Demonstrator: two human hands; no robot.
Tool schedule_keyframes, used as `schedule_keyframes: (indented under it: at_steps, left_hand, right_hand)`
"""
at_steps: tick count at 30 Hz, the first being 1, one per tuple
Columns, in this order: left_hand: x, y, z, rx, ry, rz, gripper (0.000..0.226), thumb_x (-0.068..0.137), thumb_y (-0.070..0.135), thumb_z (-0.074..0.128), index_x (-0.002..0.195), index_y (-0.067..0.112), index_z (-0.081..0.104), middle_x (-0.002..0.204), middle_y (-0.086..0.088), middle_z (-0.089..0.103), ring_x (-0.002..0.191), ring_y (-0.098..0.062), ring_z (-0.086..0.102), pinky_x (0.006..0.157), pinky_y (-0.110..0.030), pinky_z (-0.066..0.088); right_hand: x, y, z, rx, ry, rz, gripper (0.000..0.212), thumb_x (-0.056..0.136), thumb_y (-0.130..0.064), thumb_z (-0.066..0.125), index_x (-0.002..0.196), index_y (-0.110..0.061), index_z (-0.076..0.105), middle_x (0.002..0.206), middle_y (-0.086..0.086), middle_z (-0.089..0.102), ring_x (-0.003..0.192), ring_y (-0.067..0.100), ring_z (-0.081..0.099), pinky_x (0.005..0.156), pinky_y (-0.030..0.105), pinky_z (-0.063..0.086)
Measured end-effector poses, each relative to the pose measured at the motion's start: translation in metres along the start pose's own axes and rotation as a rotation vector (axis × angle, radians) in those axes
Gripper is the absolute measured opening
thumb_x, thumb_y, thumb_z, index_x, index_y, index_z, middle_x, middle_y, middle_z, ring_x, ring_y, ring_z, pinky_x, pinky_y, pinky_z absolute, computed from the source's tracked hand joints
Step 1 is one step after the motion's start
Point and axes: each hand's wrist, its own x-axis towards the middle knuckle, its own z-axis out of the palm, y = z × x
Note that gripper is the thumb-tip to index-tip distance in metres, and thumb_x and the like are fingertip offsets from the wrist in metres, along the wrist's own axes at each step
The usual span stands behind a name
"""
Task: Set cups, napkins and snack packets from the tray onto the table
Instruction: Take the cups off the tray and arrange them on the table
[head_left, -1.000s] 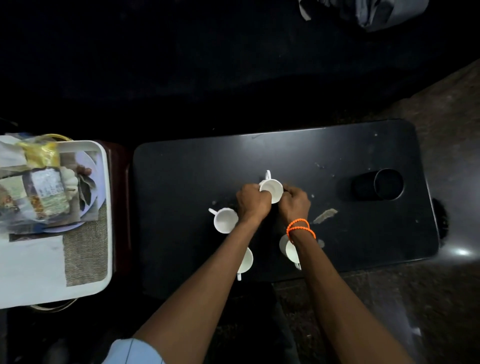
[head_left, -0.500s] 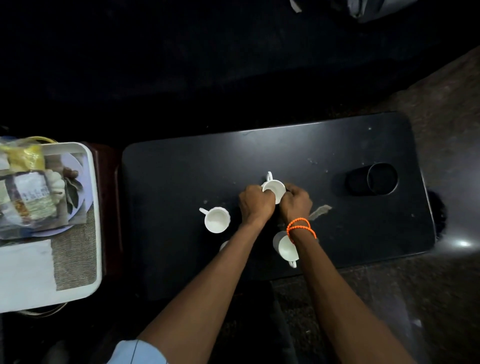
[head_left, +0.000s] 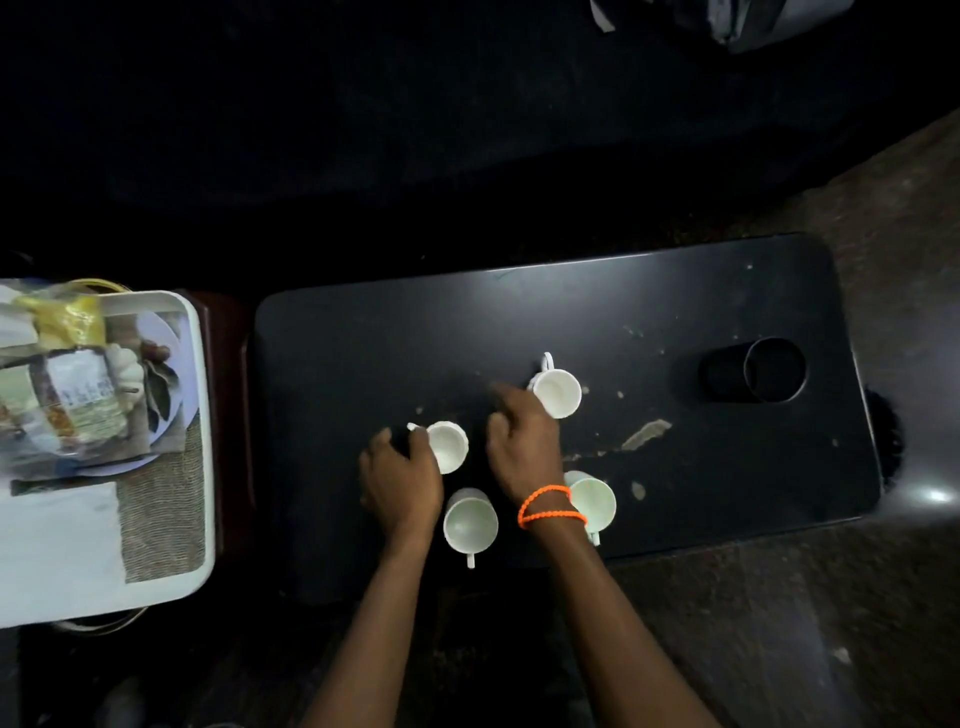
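Left hand (head_left: 400, 480): grip loosely curled beside the left cup (head_left: 447, 446), fingertips touching its handle side. Right hand (head_left: 524, 447): grip slack, empty, just beside the far cup (head_left: 557, 393). Both cups upright on tabletop (head_left: 363, 353).

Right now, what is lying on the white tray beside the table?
On the tray: clear snack packets piled over a pale plate, a white napkin and a woven mat. Whatever sits beneath the packets is covered. No cups show there; four stand on the table.
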Motion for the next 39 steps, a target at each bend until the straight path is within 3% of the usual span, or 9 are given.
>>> schedule_keyframes:
  at_steps: [3, 8, 11, 15, 20, 28, 32, 36, 39]
  left_hand:
    - [0.006, -0.017, -0.003, 0.013, -0.149, -0.117, 0.052, 0.104, 0.042, 0.044, 0.116, -0.001, 0.07, 0.124, -0.025, 0.069, 0.118, -0.042, 0.062, 0.098, -0.046, 0.048]
    - [0.006, -0.009, 0.0, -0.035, -0.232, -0.099, 0.061, 0.104, 0.052, 0.038, 0.106, 0.005, 0.077, 0.11, -0.018, 0.076, 0.108, -0.039, 0.066, 0.094, -0.044, 0.052]
    - [0.012, 0.002, 0.002, -0.075, -0.174, -0.033, 0.049, 0.103, 0.045, 0.043, 0.107, 0.012, 0.078, 0.111, -0.016, 0.076, 0.108, -0.039, 0.066, 0.09, -0.041, 0.051]
    - [0.022, 0.014, 0.005, -0.062, -0.146, 0.048, 0.037, 0.1, 0.032, 0.046, 0.098, 0.013, 0.078, 0.107, -0.015, 0.077, 0.099, -0.036, 0.064, 0.077, -0.029, 0.037]
    - [0.034, 0.027, 0.008, -0.045, -0.153, 0.106, 0.037, 0.096, 0.031, 0.045, 0.082, 0.011, 0.073, 0.092, -0.012, 0.076, 0.084, -0.031, 0.061, 0.071, -0.029, 0.036]
    - [0.039, 0.036, 0.011, -0.026, -0.17, 0.11, 0.039, 0.095, 0.03, 0.046, 0.088, 0.008, 0.077, 0.096, -0.016, 0.076, 0.077, -0.028, 0.059, 0.068, -0.031, 0.041]
    - [0.041, 0.037, 0.013, -0.003, -0.152, 0.116, 0.037, 0.095, 0.03, 0.046, 0.085, 0.01, 0.076, 0.091, -0.012, 0.075, 0.065, -0.019, 0.057, 0.052, -0.024, 0.034]
    - [0.043, 0.035, 0.013, -0.019, -0.153, 0.129, 0.038, 0.094, 0.03, 0.046, 0.084, 0.009, 0.076, 0.093, -0.014, 0.076, 0.082, -0.032, 0.063, 0.068, -0.031, 0.042]
    - [0.043, 0.033, 0.013, -0.028, -0.166, 0.118, 0.037, 0.093, 0.03, 0.045, 0.081, 0.009, 0.073, 0.092, -0.015, 0.075, 0.079, -0.03, 0.06, 0.068, -0.031, 0.04]
  right_hand:
    - [-0.003, 0.002, 0.023, -0.063, -0.199, 0.113, 0.046, 0.092, -0.007, 0.052, 0.137, -0.01, 0.06, 0.128, 0.017, 0.063, 0.121, 0.031, 0.058, 0.101, 0.029, 0.041]
    - [-0.001, 0.006, 0.038, -0.077, -0.273, 0.181, 0.044, 0.092, -0.007, 0.052, 0.134, -0.014, 0.064, 0.127, 0.018, 0.065, 0.121, 0.031, 0.058, 0.098, 0.024, 0.039]
    - [0.0, 0.004, 0.039, -0.031, -0.25, 0.185, 0.04, 0.089, -0.006, 0.054, 0.123, -0.018, 0.072, 0.119, 0.013, 0.07, 0.113, 0.027, 0.062, 0.085, 0.018, 0.038]
    - [0.005, -0.002, 0.036, 0.071, -0.147, 0.224, 0.04, 0.084, -0.005, 0.055, 0.116, -0.02, 0.076, 0.11, 0.011, 0.074, 0.106, 0.025, 0.065, 0.083, 0.02, 0.042]
    - [0.015, -0.008, 0.036, 0.142, -0.04, 0.286, 0.037, 0.084, -0.007, 0.056, 0.111, -0.019, 0.078, 0.1, 0.008, 0.078, 0.095, 0.024, 0.069, 0.081, 0.024, 0.049]
    - [0.02, -0.013, 0.039, 0.204, -0.008, 0.341, 0.031, 0.082, -0.007, 0.058, 0.101, -0.017, 0.08, 0.088, 0.002, 0.077, 0.082, 0.015, 0.065, 0.07, 0.017, 0.045]
    - [0.021, -0.013, 0.039, 0.193, 0.0, 0.341, 0.028, 0.08, -0.007, 0.058, 0.096, -0.017, 0.079, 0.09, 0.006, 0.078, 0.078, 0.014, 0.063, 0.069, 0.017, 0.045]
    - [0.021, -0.01, 0.039, 0.177, -0.012, 0.327, 0.034, 0.081, -0.006, 0.058, 0.104, -0.019, 0.079, 0.088, 0.0, 0.076, 0.081, 0.012, 0.063, 0.067, 0.006, 0.041]
    - [0.021, -0.009, 0.039, 0.178, -0.015, 0.331, 0.034, 0.081, -0.006, 0.059, 0.105, -0.02, 0.079, 0.083, -0.007, 0.071, 0.084, 0.013, 0.065, 0.062, 0.0, 0.037]
